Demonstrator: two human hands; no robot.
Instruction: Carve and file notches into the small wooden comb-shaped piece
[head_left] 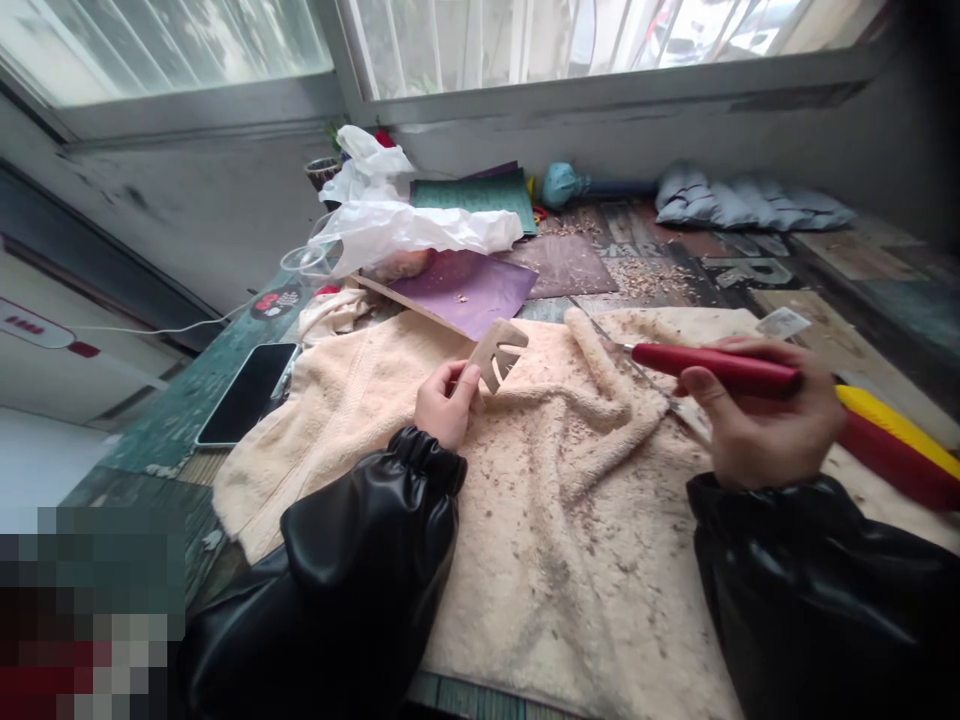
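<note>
My left hand [448, 402] pinches a small flat piece of wood [489, 360] with slots cut through it, held above the beige fleece cloth [517, 600]. My right hand [772, 425] is closed round a red-handled tool [716, 368] with a short, thin metal tip pointing left. The tip is too small to make out its kind, and it is apart from the wood. Under and behind my right hand runs a long, narrow blade, partly hidden. A red and yellow handle [900, 440] shows beyond the hand. Brown shavings are scattered over the cloth.
A phone [247, 393] lies at the left. Behind the cloth are a purple sheet [480, 290], a white plastic bag [427, 228], a green mat [480, 195] and wood chips [652, 280]. A grey padded bundle [750, 203] rests by the window wall.
</note>
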